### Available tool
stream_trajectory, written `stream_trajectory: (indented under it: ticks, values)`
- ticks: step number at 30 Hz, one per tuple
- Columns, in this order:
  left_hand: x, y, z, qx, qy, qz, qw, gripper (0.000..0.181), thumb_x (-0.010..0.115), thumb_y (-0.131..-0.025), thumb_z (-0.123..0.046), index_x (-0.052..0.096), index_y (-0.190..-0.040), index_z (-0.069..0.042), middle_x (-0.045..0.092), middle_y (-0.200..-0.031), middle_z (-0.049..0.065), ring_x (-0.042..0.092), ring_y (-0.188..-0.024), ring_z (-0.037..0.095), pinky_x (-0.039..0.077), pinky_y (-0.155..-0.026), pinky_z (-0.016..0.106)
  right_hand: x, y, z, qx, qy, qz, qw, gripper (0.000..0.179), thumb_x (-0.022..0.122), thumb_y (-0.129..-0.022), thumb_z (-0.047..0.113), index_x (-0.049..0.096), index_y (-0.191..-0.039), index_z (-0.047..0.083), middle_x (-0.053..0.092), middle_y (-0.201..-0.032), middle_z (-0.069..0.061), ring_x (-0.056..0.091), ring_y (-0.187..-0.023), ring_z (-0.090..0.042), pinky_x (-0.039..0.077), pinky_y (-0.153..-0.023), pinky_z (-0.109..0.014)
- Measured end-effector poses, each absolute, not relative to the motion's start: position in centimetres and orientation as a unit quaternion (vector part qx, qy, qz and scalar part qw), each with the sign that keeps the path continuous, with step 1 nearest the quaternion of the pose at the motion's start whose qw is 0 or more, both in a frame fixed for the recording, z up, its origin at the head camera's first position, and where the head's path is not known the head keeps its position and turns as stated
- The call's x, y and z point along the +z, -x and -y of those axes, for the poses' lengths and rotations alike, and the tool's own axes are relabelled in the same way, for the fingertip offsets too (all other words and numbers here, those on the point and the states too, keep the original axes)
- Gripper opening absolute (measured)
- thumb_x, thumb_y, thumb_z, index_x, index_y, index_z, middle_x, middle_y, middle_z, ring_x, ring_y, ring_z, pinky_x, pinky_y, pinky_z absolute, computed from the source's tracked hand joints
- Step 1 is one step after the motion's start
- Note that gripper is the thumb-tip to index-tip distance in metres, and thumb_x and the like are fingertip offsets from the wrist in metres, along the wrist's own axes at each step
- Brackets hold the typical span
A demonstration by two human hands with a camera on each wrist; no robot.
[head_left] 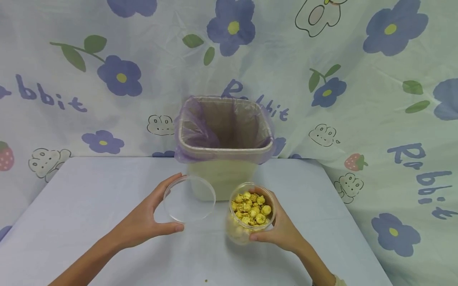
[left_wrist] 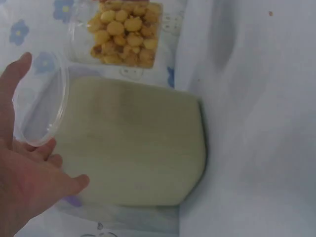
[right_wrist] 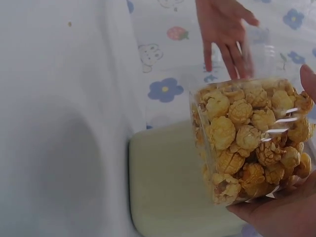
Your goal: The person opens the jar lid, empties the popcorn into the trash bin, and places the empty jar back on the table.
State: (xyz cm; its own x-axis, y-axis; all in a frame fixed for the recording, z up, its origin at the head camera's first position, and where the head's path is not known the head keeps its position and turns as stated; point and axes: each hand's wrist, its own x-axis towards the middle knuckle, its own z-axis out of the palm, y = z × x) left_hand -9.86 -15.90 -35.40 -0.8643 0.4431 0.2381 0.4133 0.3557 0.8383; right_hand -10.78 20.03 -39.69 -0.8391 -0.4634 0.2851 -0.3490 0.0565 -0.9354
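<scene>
A round clear plastic lid [head_left: 190, 199] is held by its rim in my left hand [head_left: 150, 217], thumb on the near side and fingers on the far side. The left wrist view shows the lid [left_wrist: 43, 101] standing between thumb and fingers of that hand [left_wrist: 29, 180]. My right hand [head_left: 282, 226] grips a clear plastic jar [head_left: 239, 234] above the table, its open mouth toward the head camera. Yellow-brown popcorn [head_left: 250, 208] fills much of the jar. In the right wrist view the popcorn [right_wrist: 252, 140] shows through the jar's wall, with my fingers around one side.
A cream bin [head_left: 222, 174] lined with a purple plastic bag [head_left: 202, 123] stands at the back of the white table [head_left: 107, 190], just beyond both hands. Behind it hangs a flower-patterned cloth [head_left: 161, 79]. A tiny crumb [head_left: 206, 281] lies near the table's front.
</scene>
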Motion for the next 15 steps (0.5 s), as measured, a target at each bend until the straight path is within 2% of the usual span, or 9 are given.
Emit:
stream_trajectory:
  ticks: [1,2,4,6,8,9,11,15]
  values:
    - [-35.7,9.7,16.2,0.497,-0.254,-0.83,0.013,0.098,0.083,-0.083,-0.019,0.023,-0.157,-0.038,0.028,-0.16,-0.005,0.018,-0.147,0.007,0.019,-0.106,0.009,-39.8,10.8,-20.2,-0.627,0.28,-0.726,0.043,0.1,0.09,-0.075,0.02,0.029,-0.154,0.012,0.039,-0.152,-0.011,0.036,-0.14,-0.025,0.034,-0.11,-0.029]
    - [-36.0,9.6,16.6,0.491,-0.248,-0.835,0.011,0.098,0.083,-0.083,-0.02,0.022,-0.157,-0.038,0.028,-0.16,-0.005,0.019,-0.148,0.011,0.019,-0.106,0.009,-39.8,10.7,-20.4,-0.627,0.275,-0.728,0.043,0.1,0.09,-0.075,0.02,0.029,-0.155,0.013,0.038,-0.152,-0.01,0.036,-0.141,-0.024,0.034,-0.11,-0.029]
    - [-36.6,9.4,17.3,0.485,-0.232,-0.843,0.013,0.097,0.083,-0.083,-0.021,0.023,-0.157,-0.039,0.028,-0.16,-0.004,0.021,-0.148,0.023,0.022,-0.114,0.025,-39.9,10.6,-20.8,-0.629,0.271,-0.728,0.04,0.1,0.09,-0.075,0.018,0.029,-0.154,0.013,0.038,-0.153,-0.01,0.035,-0.141,-0.023,0.033,-0.111,-0.029]
    - [-37.4,9.2,18.0,0.482,-0.214,-0.849,0.019,0.096,0.083,-0.083,-0.023,0.023,-0.156,-0.041,0.027,-0.16,-0.003,0.021,-0.147,0.035,0.024,-0.115,0.047,-40.0,10.6,-21.2,-0.632,0.27,-0.725,0.036,0.1,0.089,-0.075,0.017,0.029,-0.154,0.012,0.037,-0.153,-0.011,0.035,-0.141,-0.023,0.034,-0.11,-0.029]
    - [-38.0,9.0,18.8,0.477,-0.192,-0.857,0.026,0.094,0.082,-0.084,-0.025,0.023,-0.156,-0.042,0.025,-0.161,0.0,0.021,-0.144,0.048,0.025,-0.106,0.068,-40.1,10.5,-21.5,-0.633,0.267,-0.726,0.031,0.1,0.089,-0.075,0.016,0.029,-0.154,0.012,0.037,-0.153,-0.012,0.036,-0.141,-0.022,0.034,-0.11,-0.028]
    - [-38.4,8.9,19.2,0.471,-0.18,-0.863,0.029,0.094,0.082,-0.085,-0.027,0.023,-0.155,-0.043,0.024,-0.161,0.002,0.021,-0.143,0.049,0.025,-0.099,0.075,-40.2,10.5,-21.8,-0.632,0.268,-0.726,0.027,0.099,0.089,-0.076,0.015,0.029,-0.154,0.011,0.037,-0.153,-0.013,0.036,-0.14,-0.022,0.035,-0.11,-0.028]
    - [-39.1,8.7,20.1,0.455,-0.158,-0.876,0.033,0.094,0.081,-0.085,-0.03,0.021,-0.155,-0.045,0.023,-0.162,0.005,0.022,-0.142,0.051,0.028,-0.095,0.077,-40.3,10.5,-22.2,-0.628,0.269,-0.73,0.021,0.099,0.088,-0.076,0.013,0.028,-0.155,0.01,0.037,-0.152,-0.015,0.037,-0.14,-0.022,0.036,-0.109,-0.027]
    - [-40.7,8.4,21.9,0.426,-0.122,-0.896,0.041,0.095,0.08,-0.086,-0.033,0.018,-0.157,-0.041,0.022,-0.162,0.014,0.025,-0.138,0.057,0.031,-0.089,0.078,-40.3,10.3,-22.9,-0.625,0.255,-0.738,0.015,0.098,0.087,-0.076,0.009,0.028,-0.155,0.01,0.037,-0.152,-0.016,0.037,-0.139,-0.02,0.037,-0.108,-0.026]
